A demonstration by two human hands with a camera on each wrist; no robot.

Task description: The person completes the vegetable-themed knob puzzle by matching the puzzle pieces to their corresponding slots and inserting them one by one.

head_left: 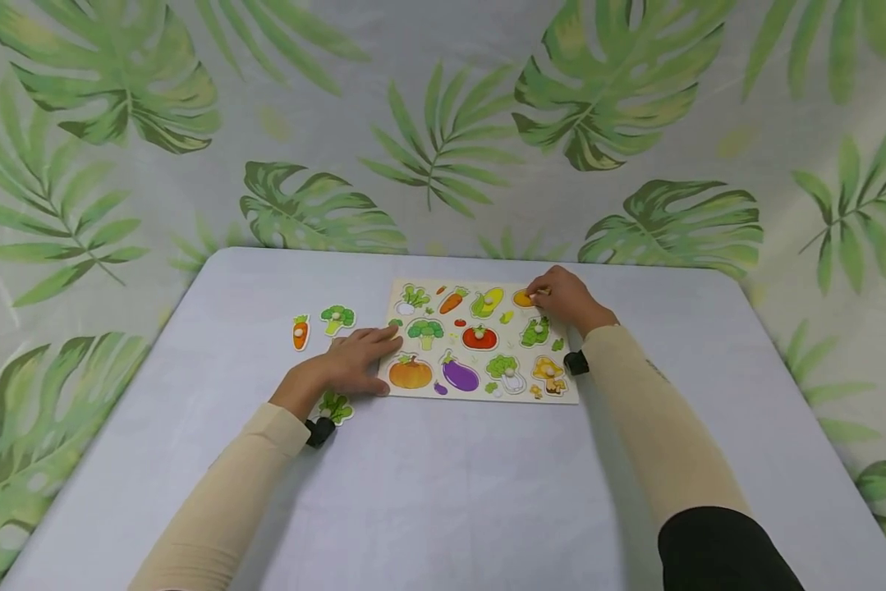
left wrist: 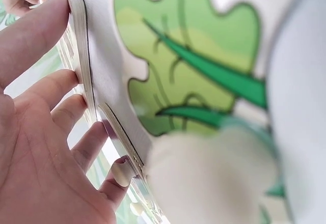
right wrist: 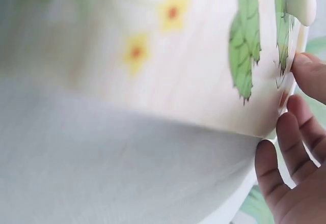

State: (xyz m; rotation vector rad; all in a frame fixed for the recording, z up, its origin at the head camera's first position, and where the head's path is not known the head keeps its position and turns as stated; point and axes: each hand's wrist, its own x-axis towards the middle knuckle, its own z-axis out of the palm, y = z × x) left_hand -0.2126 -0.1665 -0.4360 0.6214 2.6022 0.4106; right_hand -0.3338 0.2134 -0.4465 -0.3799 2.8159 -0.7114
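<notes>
A pale wooden vegetable puzzle board [head_left: 457, 396] lies on the white table. My left hand [head_left: 357, 359] rests at its left edge, fingers spread and fingertips on the rim; the left wrist view shows the left hand's palm [left wrist: 46, 147] facing the edge. At the far right corner my right hand [head_left: 566, 297] pinches at an orange-yellow puzzle piece [head_left: 523, 298], partly hidden by the fingers. In the right wrist view the right hand's fingers [right wrist: 277, 170] are beside the board's edge. A leafy green piece [head_left: 335, 406] lies by the left wrist, its white knob [left wrist: 204, 178] close to the camera.
Left of the board lie a loose carrot piece [head_left: 300, 333] and a broccoli piece [head_left: 337, 318]. A tomato piece [head_left: 479, 337], a lettuce piece [head_left: 535, 332] and a mushroom piece [head_left: 549, 373] sit on the board. Leaf-patterned cloth [head_left: 443, 222] hangs behind the table [head_left: 443, 492].
</notes>
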